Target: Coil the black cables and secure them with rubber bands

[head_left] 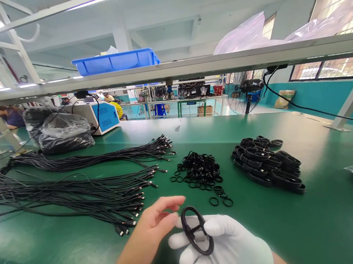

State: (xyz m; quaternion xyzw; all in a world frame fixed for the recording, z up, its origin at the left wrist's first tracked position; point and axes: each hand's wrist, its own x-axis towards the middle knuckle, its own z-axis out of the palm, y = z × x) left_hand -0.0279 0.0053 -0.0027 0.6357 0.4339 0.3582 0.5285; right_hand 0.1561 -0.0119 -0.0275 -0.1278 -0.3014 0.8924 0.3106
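At the left, long black cables (81, 187) are lying in loose bundles across the smooth green table (298, 224), their metal-tipped plugs (121, 231) pointing right. Near the middle, the bare left hand (161, 219) is curving open, thumb and fingers apart, holding nothing (whether it is brushing the coil, one cannot tell). Just right of it, the white-gloved right hand (228, 244) is pinching a black cable coil (196, 228) between thumb and fingers. The coil, oval with a bar-like piece crossing it, is looking light, springy and hardly fragile; its outer rim is probably offering the surest hold, smooth enough to slip a little. Beyond, thin black rings (200, 166) are lying heaped; farther right, coiled cables (262, 163) are resting in stacked, glossy ovals.
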